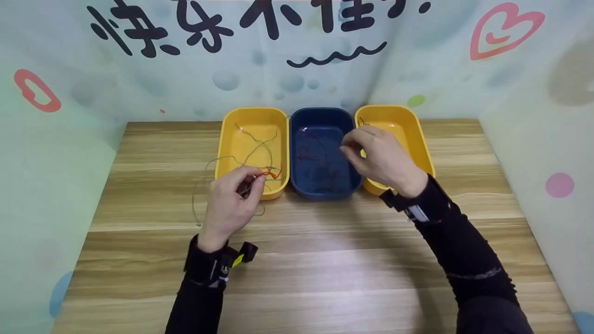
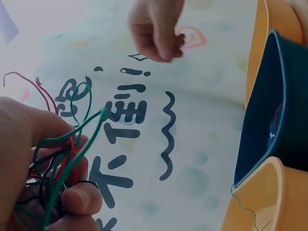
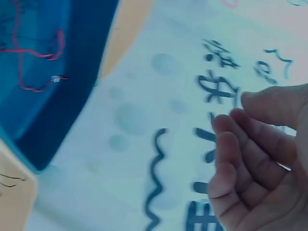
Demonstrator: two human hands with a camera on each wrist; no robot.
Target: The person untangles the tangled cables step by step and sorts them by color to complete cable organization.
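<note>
My left hand [image 1: 232, 199] holds a tangled bundle of thin wires [image 2: 57, 168], red, green and black, over the near edge of the left yellow bin [image 1: 255, 110]. Loops and loose ends stick out past the fingers. Green wires [image 1: 264, 142] lie in that bin, and one strand trails over its left side onto the table. Above the border of the dark blue bin [image 1: 325, 125] and the right yellow bin [image 1: 408, 139] is my right hand [image 1: 387, 155]. Its fingers are loosely bent, with nothing visible between thumb and fingertips [image 3: 226, 125].
Red wires [image 3: 31, 50] lie in the blue bin, one with a small white connector [image 3: 56, 78]. Dark wires [image 3: 12, 180] show in the right yellow bin. The three bins stand side by side at the back of the wooden table [image 1: 325, 260], against a printed cloth backdrop [image 1: 185, 79].
</note>
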